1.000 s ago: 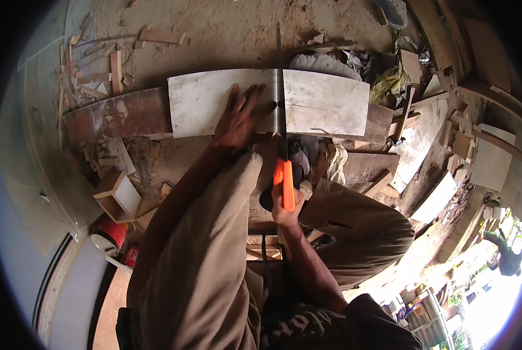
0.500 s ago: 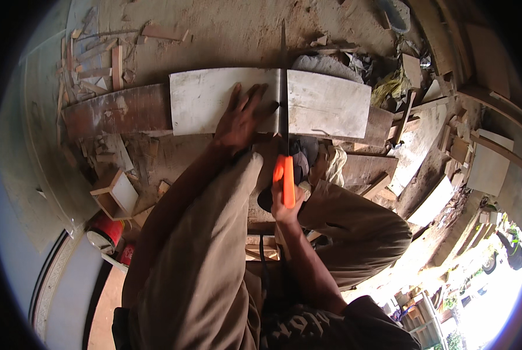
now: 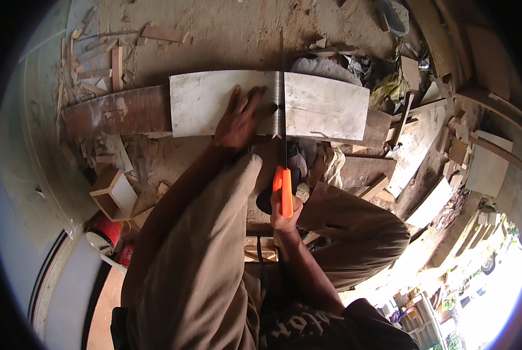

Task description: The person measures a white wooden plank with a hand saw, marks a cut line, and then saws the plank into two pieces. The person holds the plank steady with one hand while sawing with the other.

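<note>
A hand saw with an orange handle (image 3: 286,192) is gripped in my right hand (image 3: 285,216), below the near edge of a whitish board (image 3: 328,105). Its dark blade runs away from me across the board and sticks out past the far edge. On the board's left part, my left hand (image 3: 241,119) lies flat with fingers spread, close beside the blade. The board rests across a longer brown plank (image 3: 121,111), whose ends show on both sides. How deep the blade sits in the board I cannot tell.
Wood offcuts (image 3: 116,67) litter the ground at the far left. Nearer stand a small open wooden box (image 3: 114,194) and a red and white can (image 3: 104,232). Crumpled plastic (image 3: 387,90) and more boards (image 3: 489,163) lie to the right. My bent knees flank the saw.
The saw and my right hand have moved back toward me, so less blade sticks out beyond the far edge. My left hand stays on the board.
</note>
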The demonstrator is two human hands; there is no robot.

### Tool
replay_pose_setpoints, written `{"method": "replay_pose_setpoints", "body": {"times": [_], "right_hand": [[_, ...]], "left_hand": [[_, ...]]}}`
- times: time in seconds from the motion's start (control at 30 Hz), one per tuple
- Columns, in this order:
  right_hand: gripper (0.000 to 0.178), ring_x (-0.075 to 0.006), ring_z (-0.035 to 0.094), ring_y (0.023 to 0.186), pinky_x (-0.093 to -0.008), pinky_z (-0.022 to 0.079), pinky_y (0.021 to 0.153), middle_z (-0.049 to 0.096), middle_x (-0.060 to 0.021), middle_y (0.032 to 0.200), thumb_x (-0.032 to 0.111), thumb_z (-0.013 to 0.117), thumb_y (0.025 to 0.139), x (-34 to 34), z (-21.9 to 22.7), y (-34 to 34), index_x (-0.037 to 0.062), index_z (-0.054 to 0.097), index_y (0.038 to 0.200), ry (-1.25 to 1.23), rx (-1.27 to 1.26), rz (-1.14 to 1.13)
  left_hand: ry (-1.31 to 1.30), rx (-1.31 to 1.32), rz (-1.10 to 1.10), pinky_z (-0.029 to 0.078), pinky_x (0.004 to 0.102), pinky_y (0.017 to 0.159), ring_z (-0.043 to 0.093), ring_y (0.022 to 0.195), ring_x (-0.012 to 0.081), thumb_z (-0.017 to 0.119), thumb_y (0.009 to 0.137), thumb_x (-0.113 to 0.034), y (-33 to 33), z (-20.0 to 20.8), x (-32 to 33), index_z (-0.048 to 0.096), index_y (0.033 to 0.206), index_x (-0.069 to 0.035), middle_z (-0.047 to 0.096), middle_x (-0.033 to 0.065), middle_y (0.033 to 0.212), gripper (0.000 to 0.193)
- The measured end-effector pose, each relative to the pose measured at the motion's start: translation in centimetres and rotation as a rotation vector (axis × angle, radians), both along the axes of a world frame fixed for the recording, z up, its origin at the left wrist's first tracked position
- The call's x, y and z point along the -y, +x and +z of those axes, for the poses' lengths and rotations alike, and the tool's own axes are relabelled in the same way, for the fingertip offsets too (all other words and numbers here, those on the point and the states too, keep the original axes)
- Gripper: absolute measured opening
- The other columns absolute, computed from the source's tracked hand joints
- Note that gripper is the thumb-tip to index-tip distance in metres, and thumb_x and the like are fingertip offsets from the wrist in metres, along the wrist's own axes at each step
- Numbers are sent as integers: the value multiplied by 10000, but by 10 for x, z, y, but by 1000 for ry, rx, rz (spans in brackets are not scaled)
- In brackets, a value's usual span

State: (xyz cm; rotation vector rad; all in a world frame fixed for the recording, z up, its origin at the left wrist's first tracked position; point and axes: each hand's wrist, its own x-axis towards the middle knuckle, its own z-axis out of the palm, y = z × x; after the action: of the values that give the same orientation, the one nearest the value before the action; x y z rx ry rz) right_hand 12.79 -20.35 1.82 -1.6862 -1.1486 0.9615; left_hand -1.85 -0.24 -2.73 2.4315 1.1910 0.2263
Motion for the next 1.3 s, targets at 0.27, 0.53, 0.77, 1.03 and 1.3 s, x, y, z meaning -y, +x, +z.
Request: {"method": "replay_pose_setpoints", "body": {"times": [0.27,0.53,0.77,1.03,1.3], "right_hand": [[202,-181,442,469,-325,372,476,439,-75,557,38,606,853,9,3,-5,31,502,679,-87,-62,-50],[180,-195,416,449,-346,365,458,425,-78,547,37,626,827,-1,0,-6,27,508,691,-55,-33,-46],[203,-82,428,521,-279,324,472,468,2,572,113,584,885,-9,-9,-2,2,559,717,-52,-13,-29],[122,-196,426,461,-346,343,460,435,-89,567,35,586,825,-24,-3,-2,24,521,722,5,78,3],[169,-125,399,498,-307,348,471,437,-39,569,9,597,835,-22,7,-3,28,519,686,-3,19,-17]], "left_hand": [[-12,-1,-6,94,554,1211,264,1453,341,636,797,-628,0,3,3,467,1451,-231,269,187,1568,783],[-46,10,16,88,532,1224,242,1466,339,700,778,-561,1,3,3,481,1435,-205,259,172,1576,779],[-40,25,11,103,535,1222,255,1460,341,698,772,-570,2,1,2,485,1432,-214,253,166,1583,780],[-24,38,8,89,547,1216,250,1460,343,661,794,-582,2,0,4,477,1438,-215,264,176,1575,764],[20,57,9,92,536,1221,238,1463,334,677,781,-586,1,-4,3,509,1411,-183,272,171,1573,766]]}}
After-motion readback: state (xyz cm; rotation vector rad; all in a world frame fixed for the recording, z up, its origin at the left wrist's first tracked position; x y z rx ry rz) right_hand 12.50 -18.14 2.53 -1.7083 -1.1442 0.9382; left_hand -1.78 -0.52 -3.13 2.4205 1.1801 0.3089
